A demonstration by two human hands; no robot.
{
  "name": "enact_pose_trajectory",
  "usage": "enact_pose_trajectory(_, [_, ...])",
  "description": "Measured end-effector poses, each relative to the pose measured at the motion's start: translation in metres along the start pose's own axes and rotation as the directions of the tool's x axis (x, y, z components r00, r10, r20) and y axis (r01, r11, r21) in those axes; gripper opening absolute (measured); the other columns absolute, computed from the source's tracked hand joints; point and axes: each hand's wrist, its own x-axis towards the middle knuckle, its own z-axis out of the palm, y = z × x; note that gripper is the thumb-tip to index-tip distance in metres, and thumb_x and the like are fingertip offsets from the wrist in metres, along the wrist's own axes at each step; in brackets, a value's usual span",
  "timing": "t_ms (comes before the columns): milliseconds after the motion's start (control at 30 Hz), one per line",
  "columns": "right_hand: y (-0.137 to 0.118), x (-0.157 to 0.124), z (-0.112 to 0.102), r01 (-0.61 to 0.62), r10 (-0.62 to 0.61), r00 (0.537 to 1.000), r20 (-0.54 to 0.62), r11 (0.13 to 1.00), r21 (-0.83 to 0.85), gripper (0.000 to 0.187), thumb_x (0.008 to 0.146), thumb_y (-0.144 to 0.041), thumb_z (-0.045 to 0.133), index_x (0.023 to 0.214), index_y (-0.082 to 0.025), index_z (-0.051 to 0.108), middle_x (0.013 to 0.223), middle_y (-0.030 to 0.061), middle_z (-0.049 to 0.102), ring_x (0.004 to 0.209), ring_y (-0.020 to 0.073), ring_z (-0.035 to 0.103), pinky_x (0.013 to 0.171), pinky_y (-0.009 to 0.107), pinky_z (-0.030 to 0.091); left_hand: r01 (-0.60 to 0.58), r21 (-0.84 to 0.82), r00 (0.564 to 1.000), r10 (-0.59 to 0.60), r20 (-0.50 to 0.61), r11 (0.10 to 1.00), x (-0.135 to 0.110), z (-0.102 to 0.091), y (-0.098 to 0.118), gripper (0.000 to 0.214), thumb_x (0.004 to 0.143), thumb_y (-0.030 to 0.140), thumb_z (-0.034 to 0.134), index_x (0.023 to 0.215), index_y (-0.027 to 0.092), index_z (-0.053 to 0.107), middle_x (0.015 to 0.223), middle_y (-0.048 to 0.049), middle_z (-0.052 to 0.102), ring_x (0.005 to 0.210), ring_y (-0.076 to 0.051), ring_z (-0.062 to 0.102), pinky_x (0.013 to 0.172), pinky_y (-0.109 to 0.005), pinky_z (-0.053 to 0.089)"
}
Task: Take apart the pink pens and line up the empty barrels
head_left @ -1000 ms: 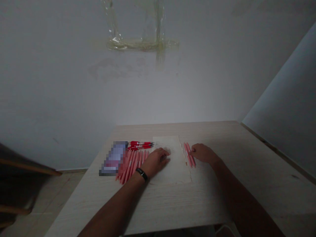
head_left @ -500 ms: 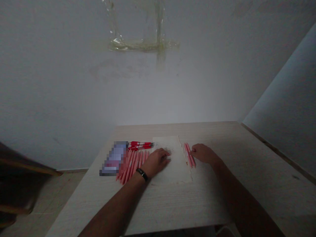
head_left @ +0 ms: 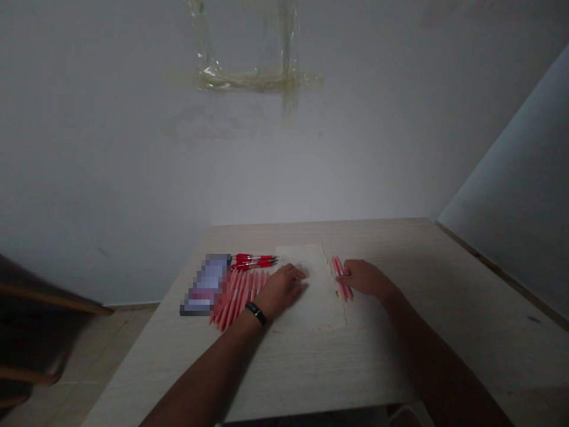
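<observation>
Fingers (head_left: 341, 279) of our right hand (head_left: 365, 277) are touching slim pink pens (head_left: 348, 290) on the desk (head_left: 284, 379), just right of a pale sheet (head_left: 317, 309); whether they are gripping, we cannot tell. We are resting our left hand (head_left: 281, 290) on the sheet, thumb spread from loosely curved fingers; a larger pink group (head_left: 240, 290) is lying leftward.

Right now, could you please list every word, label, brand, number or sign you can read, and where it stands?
There is no readable text.
Pink pens: pale marks, too small to read.
Red pens: any print too small.
White sheet: grey marks, no legible words.
Pixelated device: unreadable.
Black wristband: nothing legible.
</observation>
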Motion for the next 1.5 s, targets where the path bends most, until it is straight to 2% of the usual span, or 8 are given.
enact_pose_trajectory(233, [-0.002, 0.000, -0.001, 0.024, -0.025, 0.998, 0.050, 1.000, 0.011, 0.028, 0.085, -0.046, 0.063, 0.081, -0.018, 0.063, 0.084, 0.0053, 0.069, 0.072, 0.0165, 0.060, 0.056, 0.025, 0.028, 0.009, 0.021, 1.000, -0.008, -0.017, 1.000, 0.000, -0.002, 0.002, 0.018, 0.090, 0.029, 0.060, 0.104, 0.021, 0.067, 0.103, -0.0064, 0.064, 0.094, -0.019, 0.060, 0.085, -0.031, 0.048])
enact_pose_trajectory(567, [-0.002, 0.000, -0.002, 0.062, -0.063, 0.997, 0.043, 0.998, 0.020, 0.023, 0.084, -0.040, 0.065, 0.080, -0.017, 0.062, 0.084, 0.0051, 0.068, 0.074, 0.0163, 0.061, 0.058, 0.024, 0.029, -0.002, 0.008, 1.000, 0.003, -0.018, 1.000, 0.000, -0.001, 0.001, 0.019, 0.091, 0.031, 0.059, 0.104, 0.020, 0.067, 0.103, -0.0070, 0.063, 0.093, -0.019, 0.060, 0.084, -0.032, 0.048])
enact_pose_trajectory(1033, [-0.010, -0.001, -0.004, 0.011, -0.013, 0.999, 0.038, 0.998, 0.055, 0.022, 0.083, -0.036, 0.066, 0.075, -0.016, 0.065, 0.080, 0.0059, 0.070, 0.069, 0.0156, 0.062, 0.055, 0.024, 0.030, 0.013, -0.019, 1.000, -0.014, -0.003, 1.000, 0.000, -0.003, 0.002, 0.020, 0.090, 0.031, 0.059, 0.105, 0.020, 0.067, 0.106, -0.0078, 0.064, 0.094, -0.019, 0.060, 0.084, -0.031, 0.048])
enact_pose_trajectory(1267, [-0.010, -0.003, -0.004, -0.010, 0.007, 0.999, 0.048, 0.998, 0.064, 0.023, 0.081, -0.040, 0.067, 0.077, -0.016, 0.066, 0.080, 0.0058, 0.070, 0.070, 0.0160, 0.062, 0.056, 0.024, 0.030, 0.020, -0.017, 1.000, -0.020, -0.007, 1.000, 0.000, -0.003, 0.001, 0.021, 0.090, 0.033, 0.059, 0.104, 0.020, 0.068, 0.105, -0.0080, 0.064, 0.093, -0.019, 0.060, 0.083, -0.032, 0.049])
enact_pose_trajectory(1500, [-0.009, -0.002, -0.003, 0.012, -0.014, 0.999, 0.036, 0.998, 0.055, 0.023, 0.081, -0.039, 0.067, 0.078, -0.016, 0.064, 0.080, 0.0060, 0.070, 0.069, 0.0161, 0.061, 0.055, 0.024, 0.029, 0.020, -0.007, 1.000, -0.020, -0.005, 1.000, 0.000, -0.001, 0.001, 0.021, 0.090, 0.032, 0.058, 0.105, 0.020, 0.067, 0.104, -0.0077, 0.063, 0.092, -0.019, 0.059, 0.082, -0.032, 0.048])
